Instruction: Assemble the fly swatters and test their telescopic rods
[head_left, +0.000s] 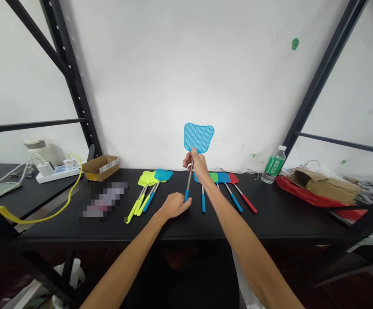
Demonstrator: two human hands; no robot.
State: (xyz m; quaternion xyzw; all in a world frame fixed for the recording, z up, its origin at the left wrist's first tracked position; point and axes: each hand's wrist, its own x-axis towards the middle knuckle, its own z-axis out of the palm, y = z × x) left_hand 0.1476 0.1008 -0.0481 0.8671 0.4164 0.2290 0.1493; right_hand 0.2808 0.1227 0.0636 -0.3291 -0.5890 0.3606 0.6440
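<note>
A blue fly swatter (pixel 199 137) stands tilted upright between my two hands, its mesh head up against the white wall behind. My right hand (pixel 199 165) pinches the metal rod just under the head. Lower down, my left hand (pixel 175 205) is closed around the blue handle near the table top. To the left lie several fly swatters: yellow-green ones (pixel 140 205) and one with a blue head (pixel 163 175). On the right lie more, among them a red one (pixel 249 203) and blue-handled ones (pixel 203 201); my right forearm partly hides this group.
A cardboard box (pixel 101 168) and a white power strip (pixel 59 172) sit at the left, with a yellow cable (pixel 68 197) hanging in front. At the right stand a water bottle (pixel 274 165) and a torn carton (pixel 326 184) on red plastic. Black metal posts (pixel 77 86) frame both sides.
</note>
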